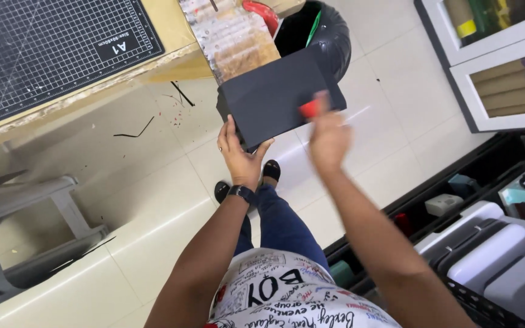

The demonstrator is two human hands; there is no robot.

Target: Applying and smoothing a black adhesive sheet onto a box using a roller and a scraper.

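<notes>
Left hand: closed grip on black card sheet, lower edge.
Right hand: blurred, pinching small red object against sheet.
Below: black bin.

The black sheet is a flat, matte piece of card with straight edges and clean corners. It is held up in the air above the tiled floor, a little tilted, with one corner pointing to the lower left. A faint fold line runs across its surface. The small red object lies against its right part; it is blurred, so its shape is unclear.
</notes>
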